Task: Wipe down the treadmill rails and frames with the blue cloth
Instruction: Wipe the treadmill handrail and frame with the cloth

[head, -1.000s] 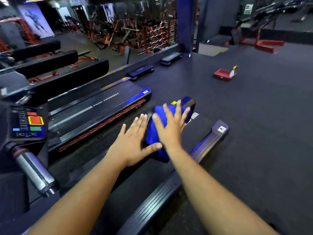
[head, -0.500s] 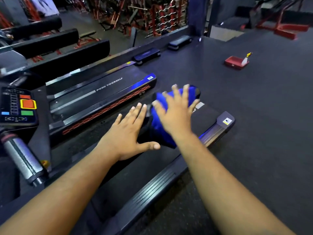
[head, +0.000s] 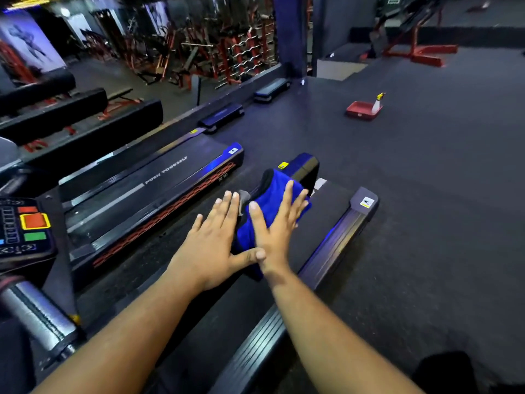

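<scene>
The blue cloth (head: 267, 206) lies draped over the treadmill's left side rail (head: 304, 163), just short of its glossy black end cap. My right hand (head: 279, 226) presses flat on the cloth with fingers spread. Beside it on the left, my left hand (head: 211, 245) rests flat against the rail's outer side, holding nothing, its thumb touching my right wrist. The black belt (head: 324, 220) runs between this rail and the ribbed right rail (head: 335, 245).
A second treadmill (head: 159, 180) stands close on the left. The console (head: 25, 228) and a silver handlebar (head: 37, 317) are at the near left. A red tray (head: 359, 109) with a spray bottle (head: 376, 105) sits on the dark floor far right.
My right hand pushed the cloth out over the rail's end cap, then drew it back toward me, leaving the cap uncovered. My left hand moved closer, and its thumb now meets my right wrist.
</scene>
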Demonstrator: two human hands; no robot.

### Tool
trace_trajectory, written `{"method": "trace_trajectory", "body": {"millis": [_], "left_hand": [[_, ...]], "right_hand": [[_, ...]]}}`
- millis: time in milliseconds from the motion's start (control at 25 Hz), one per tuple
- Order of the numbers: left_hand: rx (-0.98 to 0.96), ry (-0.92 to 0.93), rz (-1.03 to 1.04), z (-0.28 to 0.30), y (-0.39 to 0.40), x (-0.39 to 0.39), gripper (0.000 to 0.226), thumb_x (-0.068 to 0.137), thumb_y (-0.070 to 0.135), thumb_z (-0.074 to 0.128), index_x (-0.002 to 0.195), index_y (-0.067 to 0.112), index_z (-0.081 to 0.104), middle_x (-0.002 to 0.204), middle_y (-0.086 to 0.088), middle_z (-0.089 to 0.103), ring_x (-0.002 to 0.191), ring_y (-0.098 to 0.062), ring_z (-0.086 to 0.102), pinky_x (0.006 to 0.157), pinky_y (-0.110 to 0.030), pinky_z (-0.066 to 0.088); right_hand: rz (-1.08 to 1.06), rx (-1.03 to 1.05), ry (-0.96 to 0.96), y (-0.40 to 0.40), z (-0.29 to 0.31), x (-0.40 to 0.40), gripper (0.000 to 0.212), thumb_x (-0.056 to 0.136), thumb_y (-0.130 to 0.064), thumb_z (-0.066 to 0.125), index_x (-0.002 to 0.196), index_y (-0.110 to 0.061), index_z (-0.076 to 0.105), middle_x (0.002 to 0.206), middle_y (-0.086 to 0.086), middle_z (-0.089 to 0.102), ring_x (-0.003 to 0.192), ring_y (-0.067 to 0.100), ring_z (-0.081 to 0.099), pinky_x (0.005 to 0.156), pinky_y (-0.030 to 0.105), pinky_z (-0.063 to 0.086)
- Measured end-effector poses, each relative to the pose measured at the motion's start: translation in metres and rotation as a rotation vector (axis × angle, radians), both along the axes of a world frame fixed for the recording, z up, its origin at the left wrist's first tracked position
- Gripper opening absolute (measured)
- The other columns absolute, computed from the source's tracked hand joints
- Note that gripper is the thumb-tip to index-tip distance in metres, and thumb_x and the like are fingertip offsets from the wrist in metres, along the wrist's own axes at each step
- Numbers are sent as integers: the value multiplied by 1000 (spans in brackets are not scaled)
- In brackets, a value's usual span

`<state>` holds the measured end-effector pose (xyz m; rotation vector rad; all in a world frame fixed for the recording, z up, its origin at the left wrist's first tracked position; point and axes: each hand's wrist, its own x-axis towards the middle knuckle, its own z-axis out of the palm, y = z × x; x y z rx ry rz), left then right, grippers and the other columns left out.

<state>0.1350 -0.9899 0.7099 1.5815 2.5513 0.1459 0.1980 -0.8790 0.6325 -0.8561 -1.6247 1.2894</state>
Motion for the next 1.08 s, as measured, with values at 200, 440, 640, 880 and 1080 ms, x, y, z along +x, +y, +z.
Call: {"method": "trace_trajectory", "body": {"millis": [200,440,640,880,1080], "left_hand": [[8,3,8,1,-1,2,125,58,103,1,155,26,-20,164,9,-21,151,-9,-15,125,-44,3],[5,-8,14,1,0,0,127,56,103,2,156,26,-18,164,9,-20,151,-9,-14,124,-45,5],[-10,0,27,1,0,0,126,59,103,6,155,26,-20,164,7,-21,152,-10,-14,125,-48,6],[96,-96,16,4,-5,1,123,66,99,17,152,22,-26,163,6,-26,151,-6,-17,125,-48,-1],[14,56,51,8,-49,8,119,67,97,10,153,23,-26,161,5,-30,150,-9,-21,123,-50,-6]], "right_hand": [[-254,-401,228,108,-7,-19,76,96,-54,46,157,-15,22,165,6,17,152,16,14,124,30,9],[-22,-176,76,25,-67,-36,86,90,-66,51,157,-30,11,162,-13,-1,149,8,-3,125,36,-2],[-103,44,-332,120,47,-15,59,96,-39,60,151,-31,37,167,0,1,153,29,-11,116,65,16],[166,548,-497,29,37,8,47,94,-49,54,138,-33,53,163,-5,22,153,24,-10,114,68,2],[127,632,-749,97,61,2,49,97,-53,41,136,-28,58,158,-3,36,154,22,3,115,72,1]]}}
